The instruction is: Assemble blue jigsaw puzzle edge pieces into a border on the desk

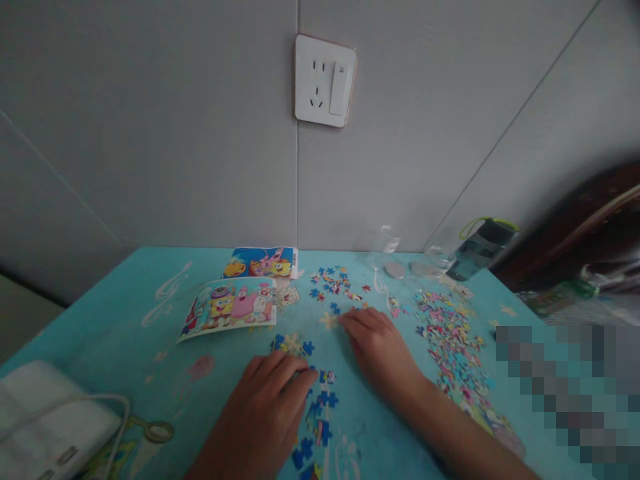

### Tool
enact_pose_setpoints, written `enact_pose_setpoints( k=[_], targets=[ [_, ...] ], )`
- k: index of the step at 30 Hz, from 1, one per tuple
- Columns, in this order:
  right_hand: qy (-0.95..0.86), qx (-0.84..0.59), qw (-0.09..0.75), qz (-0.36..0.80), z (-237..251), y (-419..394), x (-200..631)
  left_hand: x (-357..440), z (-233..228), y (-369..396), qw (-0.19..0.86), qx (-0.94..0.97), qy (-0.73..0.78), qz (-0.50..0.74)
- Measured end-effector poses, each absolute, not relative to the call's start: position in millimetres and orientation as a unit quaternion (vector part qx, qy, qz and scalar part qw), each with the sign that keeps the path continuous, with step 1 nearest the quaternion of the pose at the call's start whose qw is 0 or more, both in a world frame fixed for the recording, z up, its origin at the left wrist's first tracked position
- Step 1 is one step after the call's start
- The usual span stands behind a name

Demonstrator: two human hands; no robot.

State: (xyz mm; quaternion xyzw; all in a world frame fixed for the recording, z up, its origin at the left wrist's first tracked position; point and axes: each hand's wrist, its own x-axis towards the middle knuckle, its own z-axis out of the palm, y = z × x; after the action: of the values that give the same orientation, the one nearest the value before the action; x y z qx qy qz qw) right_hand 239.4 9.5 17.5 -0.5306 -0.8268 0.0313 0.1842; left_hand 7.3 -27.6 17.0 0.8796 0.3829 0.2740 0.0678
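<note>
A grey wall (200, 133) rises behind the blue table (125, 300), whose printed cover shows cartoon figures at the lower left. There a white box (55, 413) takes up the near corner, a pale cable (100, 397) looping over it onto the table. The right forearm (440, 413) crosses between the long, mixed heap (457, 347) of puzzle pieces and the blue pieces (329, 399) at the near middle, hiding some of the table. The left hand (267, 393) is low over the upper end of those blue pieces, fingers bent, thumb close to the forefinger; it covers some of them, and I cannot tell whether it pinches one. The right hand (375, 337) is bunched narrow, its fingertips at a pale yellow piece (329, 321); whether it grips that is unclear. A socket (317, 80) sits on the wall. The front card (235, 307) lies beyond the left hand, with the back card (263, 261) near the wall. At the far right a dark bottle (483, 247) leans beside a clear jar (440, 260). A round lid (395, 270) lies nearby, and a small cluster (333, 280) of pieces is scattered right of the cards.
</note>
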Motion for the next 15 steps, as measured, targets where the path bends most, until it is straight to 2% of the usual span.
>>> enact_pose_setpoints(
  k=[4,15],
  targets=[
    [-0.835,-0.525,0.152,0.06,26.3,-17.8,235.7,5.7,10.6,-25.7,0.048,0.877,0.375,0.297],
    [-0.836,-0.53,0.134,0.042,31.6,-19.6,246.1,-6.0,3.5,-18.8,-0.01,0.908,0.352,0.225]
  ],
)
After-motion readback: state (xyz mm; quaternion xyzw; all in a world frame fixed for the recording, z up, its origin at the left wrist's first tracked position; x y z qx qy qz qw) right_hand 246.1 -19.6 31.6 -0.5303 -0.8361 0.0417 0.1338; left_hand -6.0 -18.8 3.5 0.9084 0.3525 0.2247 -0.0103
